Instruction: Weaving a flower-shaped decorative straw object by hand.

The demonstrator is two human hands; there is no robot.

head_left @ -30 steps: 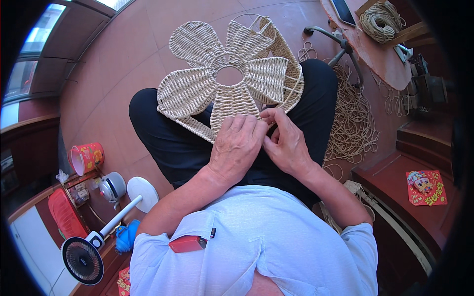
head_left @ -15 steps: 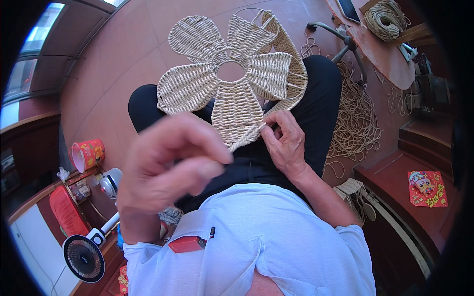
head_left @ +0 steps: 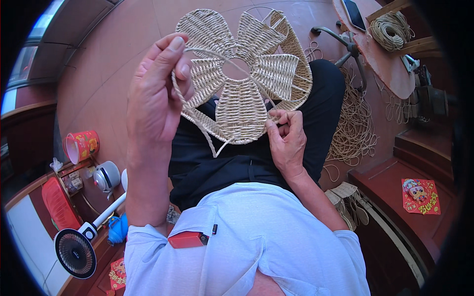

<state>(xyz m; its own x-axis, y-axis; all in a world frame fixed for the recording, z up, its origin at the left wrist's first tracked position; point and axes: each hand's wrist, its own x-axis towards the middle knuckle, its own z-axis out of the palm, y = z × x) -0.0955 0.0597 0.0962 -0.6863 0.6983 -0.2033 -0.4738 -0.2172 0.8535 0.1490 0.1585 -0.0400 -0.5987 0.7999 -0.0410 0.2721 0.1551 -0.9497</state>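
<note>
A flower-shaped woven straw mat (head_left: 240, 74) with a round hole in its middle lies on my lap. My left hand (head_left: 155, 93) is raised high toward the camera and pinches a strand of straw rope (head_left: 217, 56) that runs taut across the mat to its right edge. There my right hand (head_left: 286, 135) grips the lower right petal's rim, fingers closed on the weave where the strand goes in. A loose end of rope hangs below the mat near my left wrist.
A heap of loose straw rope (head_left: 353, 123) lies on the floor at my right. A rope coil (head_left: 390, 29) and a phone (head_left: 354, 12) sit on a table at the far right. A small fan (head_left: 74, 251), kettle (head_left: 107, 176) and red cup (head_left: 81, 146) stand at the left.
My left hand has left the mat's edge and risen up and forward, drawing the strand out long and taut. My right hand stays on the rim.
</note>
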